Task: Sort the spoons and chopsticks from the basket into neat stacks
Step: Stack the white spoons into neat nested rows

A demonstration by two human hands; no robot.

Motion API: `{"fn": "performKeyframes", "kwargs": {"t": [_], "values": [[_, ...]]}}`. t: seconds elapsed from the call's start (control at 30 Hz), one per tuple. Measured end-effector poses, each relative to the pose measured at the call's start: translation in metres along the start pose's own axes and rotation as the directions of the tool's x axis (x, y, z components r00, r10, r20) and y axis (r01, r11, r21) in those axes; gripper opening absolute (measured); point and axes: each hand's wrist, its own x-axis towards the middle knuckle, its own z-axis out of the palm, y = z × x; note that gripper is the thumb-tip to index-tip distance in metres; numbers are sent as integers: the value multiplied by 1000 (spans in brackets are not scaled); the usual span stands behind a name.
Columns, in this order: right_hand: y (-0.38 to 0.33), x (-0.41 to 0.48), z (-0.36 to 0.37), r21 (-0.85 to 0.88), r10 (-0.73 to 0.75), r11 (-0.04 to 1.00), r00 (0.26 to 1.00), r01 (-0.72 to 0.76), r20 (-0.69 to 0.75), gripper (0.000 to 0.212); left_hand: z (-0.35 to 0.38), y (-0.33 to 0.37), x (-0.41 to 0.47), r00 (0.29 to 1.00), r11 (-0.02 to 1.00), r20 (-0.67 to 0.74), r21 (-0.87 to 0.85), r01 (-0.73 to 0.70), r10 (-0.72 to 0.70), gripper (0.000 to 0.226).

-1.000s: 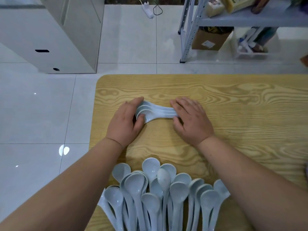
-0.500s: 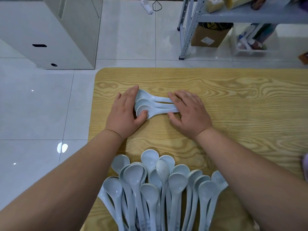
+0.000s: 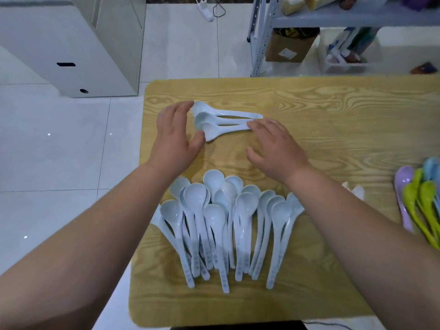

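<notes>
Home storeroom or utility room — glossy tiled floor (image 3: 59, 151), steel shelving rack (image 3: 259, 36), cardboard box (image 3: 289, 47), white cabinet (image 3: 71, 44)

Pale blue spoons (image 3: 221, 225) on yellow wood-grain table (image 3: 333, 110) (others purple, green)

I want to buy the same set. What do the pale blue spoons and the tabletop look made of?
Pale blue spoons: likely glossy plastic or melamine; smooth, uniform colour, soft highlights in the bowls. Tabletop: wood or wood-look laminate, light yellow with bold grain, low sheen; cannot tell which.
</notes>
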Motion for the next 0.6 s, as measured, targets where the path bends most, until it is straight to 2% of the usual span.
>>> {"fn": "performKeyframes", "kwargs": {"t": [0.07, 0.13, 0.2, 0.27, 0.37, 0.4, 0.47, 0.53, 0.6], "values": [[-17, -47, -12, 73, 38, 997, 997, -33, -73, 50, -9, 23, -30, 995, 998, 82, -25, -54, 56, 55], [-32, -97, -19, 155, 185, 971, 983, -181, -9, 47, -10, 44, -58, 978, 995, 189, -60, -77, 87, 47], [-41, -144, -18, 192, 343, 919, 939, -343, 38, 47, -3, 62, -80, 944, 990, 297, -44, -134, 141, 43], [-44, -182, -9, 153, 493, 854, 867, -498, 70, 53, 14, 75, -94, 901, 981, 402, 28, -190, 163, 42], [-48, -216, 4, 127, 672, 697, 705, -705, 227, 78, 40, 85, -101, 844, 947, 514, 168, -274, 153, 43], [-49, -220, 7, 116, 694, 666, 669, -737, 266, 86, 46, 87, -99, 838, 938, 529, 206, -280, 134, 41], [-48, -220, 11, 66, 695, 665, 649, -744, 309, 93, 55, 91, -95, 847, 926, 515, 243, -289, 129, 31], [-48, -214, 13, 57, 683, 676, 653, -735, 326, 83, 60, 95, -91, 865, 916, 490, 287, -279, 110, 18], [-50, -210, 15, 72, 680, 670, 650, -739, 340, 68, 61, 98, -88, 847, 890, 527, 349, -293, 72, 15]]}}
